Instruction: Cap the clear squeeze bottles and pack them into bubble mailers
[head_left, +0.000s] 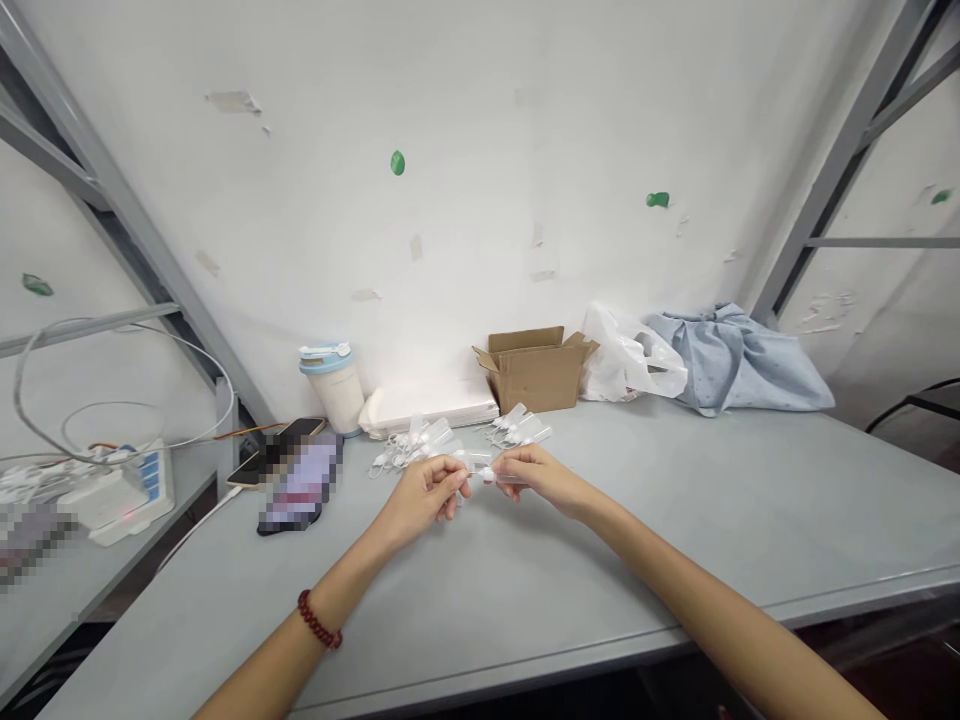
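Grey tabletop (637,540) against a scuffed white wall (480,100). We see the right hand (532,475) with its grip closed on a small clear bottle (488,474), held over the tabletop, white cap toward the left hand (429,490). Left grip pinched on a thin piece (473,474) at the cap's tip; too small for us to identify. Similar bottles lie just behind in a left pile (427,438) and right cluster (520,428); cardboard box (538,380) behind those.
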